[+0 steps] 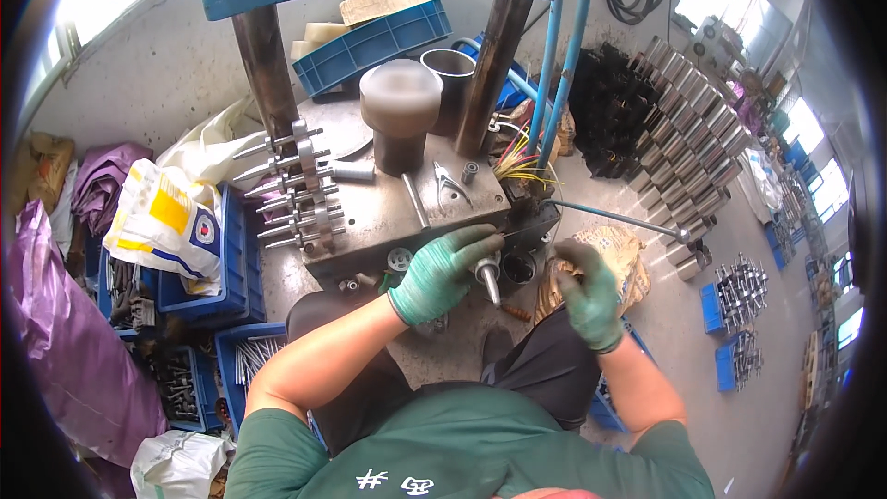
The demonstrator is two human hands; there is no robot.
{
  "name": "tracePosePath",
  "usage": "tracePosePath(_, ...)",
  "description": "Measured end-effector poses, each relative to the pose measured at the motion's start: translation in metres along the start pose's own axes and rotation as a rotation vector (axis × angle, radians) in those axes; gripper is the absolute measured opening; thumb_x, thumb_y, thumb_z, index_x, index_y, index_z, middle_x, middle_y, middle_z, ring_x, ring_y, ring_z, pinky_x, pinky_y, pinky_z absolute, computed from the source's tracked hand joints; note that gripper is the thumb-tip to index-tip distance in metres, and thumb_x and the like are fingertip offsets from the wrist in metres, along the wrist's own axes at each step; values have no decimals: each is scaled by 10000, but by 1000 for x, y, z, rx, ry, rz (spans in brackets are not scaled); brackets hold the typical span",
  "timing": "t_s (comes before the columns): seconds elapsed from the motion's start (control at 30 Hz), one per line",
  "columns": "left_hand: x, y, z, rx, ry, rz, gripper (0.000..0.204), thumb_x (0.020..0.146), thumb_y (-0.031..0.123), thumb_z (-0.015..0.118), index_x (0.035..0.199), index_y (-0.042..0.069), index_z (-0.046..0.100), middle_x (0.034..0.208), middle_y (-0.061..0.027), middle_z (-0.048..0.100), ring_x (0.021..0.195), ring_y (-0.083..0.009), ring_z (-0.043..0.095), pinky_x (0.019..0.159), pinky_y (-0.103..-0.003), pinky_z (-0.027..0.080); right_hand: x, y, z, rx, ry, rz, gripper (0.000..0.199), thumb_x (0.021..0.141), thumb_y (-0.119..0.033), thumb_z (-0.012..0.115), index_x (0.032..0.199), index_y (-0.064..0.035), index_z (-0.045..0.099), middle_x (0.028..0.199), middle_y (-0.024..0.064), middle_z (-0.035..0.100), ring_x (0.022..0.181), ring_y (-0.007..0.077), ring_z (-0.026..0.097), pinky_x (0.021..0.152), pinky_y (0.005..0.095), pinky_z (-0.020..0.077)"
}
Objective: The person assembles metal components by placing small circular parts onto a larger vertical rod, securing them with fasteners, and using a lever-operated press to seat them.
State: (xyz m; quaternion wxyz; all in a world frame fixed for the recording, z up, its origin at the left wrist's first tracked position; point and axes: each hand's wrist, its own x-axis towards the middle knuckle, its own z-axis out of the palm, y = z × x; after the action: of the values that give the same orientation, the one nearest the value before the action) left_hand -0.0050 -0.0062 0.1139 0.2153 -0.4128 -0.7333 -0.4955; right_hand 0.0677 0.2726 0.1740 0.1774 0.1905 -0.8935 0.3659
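Note:
My left hand (438,276), in a green glove, has its fingers brought together beside a bright stepped metal shaft (492,288). A thin dark sliver shows at its fingertips, too small to name. The shaft points toward me from the front of the steel press bed (365,238); whether the hand touches it I cannot tell. To the right, my right hand (589,301) is raised in a matching glove with dark fingertips, its fingers apart and nothing in them. Circlip-style pliers (452,187), a metal rod (416,200) and a small bushing (470,172) lie on the bed.
Several shafts with round flanges (309,189) line the bed's left edge. Above stands the press ram (401,115) between two posts. Blue crates (242,259) sit at left. Stacked metal cylinders (698,143) and a long bar (621,218) are at right.

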Motion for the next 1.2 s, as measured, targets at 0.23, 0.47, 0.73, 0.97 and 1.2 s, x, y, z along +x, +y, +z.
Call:
tracePosePath(0.23,-18,-11,5,-6,-68,-171,590,833,-116,645,1398,50,631,1374,-220,632,1090,-386,708,928,-445,598,-15,22,150,1807,-153,1021,439,1030,-556,594,1169,-146,673,1023,107,707,932,289,699,840,469,582)
tracePosePath(0.47,-37,-56,-8,-35,-110,-417,502,961,-50,633,1456,12,584,1322,-98,642,1146,-199,636,1056,-346,506,-19,39,150,1628,18,1224,357,968,-502,713,1015,-151,670,809,35,673,613,172,609,518,386,526)
tracePosePath(0.73,-43,-67,-2,-13,-428,-367,453,987,-59,625,1434,15,609,1356,-123,654,1227,-239,656,1072,-361,521,-48,36,17,1530,475,472,475,968,-563,715,1074,-103,666,873,134,739,617,166,691,528,298,583)
tracePosePath(0.97,-51,-57,9,9,-623,-366,457,950,-88,622,1396,11,638,1317,-134,653,1198,-255,660,1054,-360,528,-182,95,-81,1443,1001,815,522,1092,-590,388,1085,-129,631,899,190,767,525,190,612,530,390,533)
tracePosePath(1.2,-51,-33,20,97,-778,-393,444,955,-61,629,1393,8,643,1305,-137,671,1217,-265,668,1049,-370,542,-496,239,-2,1271,1654,1208,434,1011,-557,518,826,-192,664,722,27,653,542,216,587,518,461,503)
